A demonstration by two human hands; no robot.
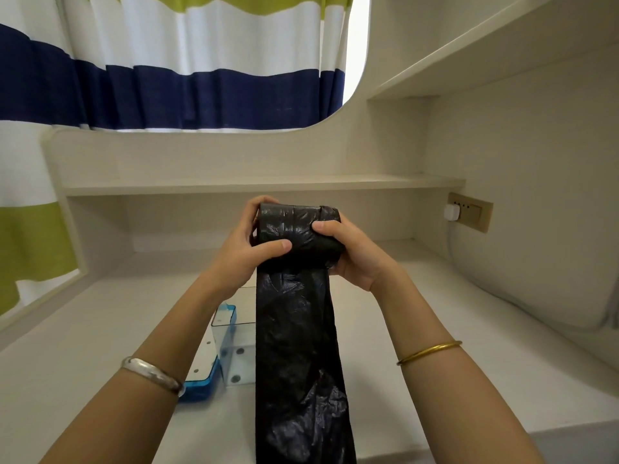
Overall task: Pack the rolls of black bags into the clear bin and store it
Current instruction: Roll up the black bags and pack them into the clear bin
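I hold a roll of black bags (298, 229) up in front of me, above the desk. My left hand (246, 244) grips its left end, thumb across the front. My right hand (348, 252) grips its right end, thumb on top. A long loose strip of black bag (296, 363) hangs from the roll down past the bottom of the view. Below, the clear bin (234, 343) stands on the desk, partly hidden behind the strip. Its blue-rimmed lid (201, 380) lies against its left side.
The white desk (100, 346) runs under a low shelf (254, 184), with a higher shelf (469, 58) at the upper right. A wall socket with a white plug (469, 211) sits on the right wall. A striped curtain (187, 68) hangs behind.
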